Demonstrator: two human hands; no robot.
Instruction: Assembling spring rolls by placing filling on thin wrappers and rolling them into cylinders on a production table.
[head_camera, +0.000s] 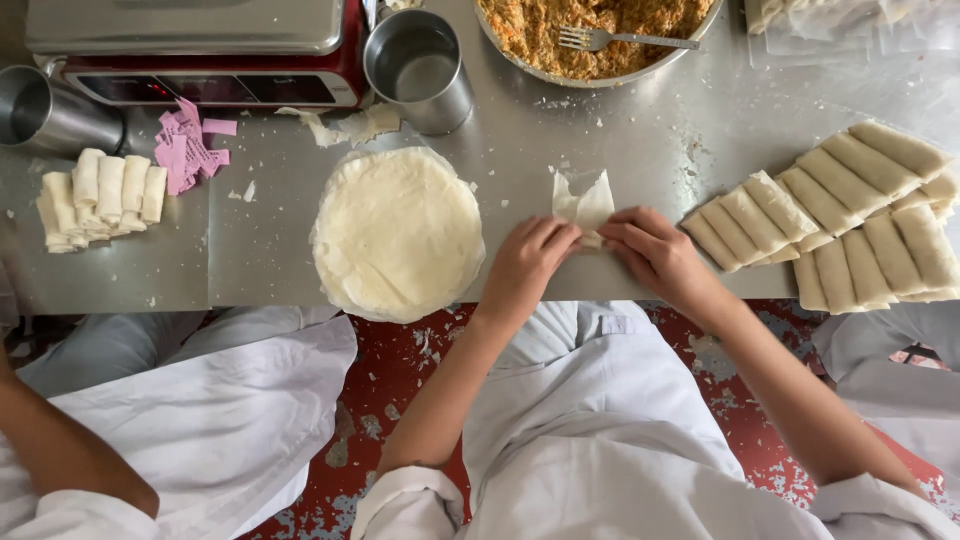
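both hands (590, 255) fold wrapper (584, 205)

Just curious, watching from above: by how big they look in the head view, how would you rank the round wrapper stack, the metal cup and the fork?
1. Round wrapper stack
2. Metal cup
3. Fork

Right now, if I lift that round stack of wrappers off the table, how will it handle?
The stack of wrappers would probably sag: the sheets look thin and its edges look soft and uneven. It sits flat and wide, so rolling or tipping seems unlikely. The sheets may tear easily, judging by the torn scraps near the metal cup.
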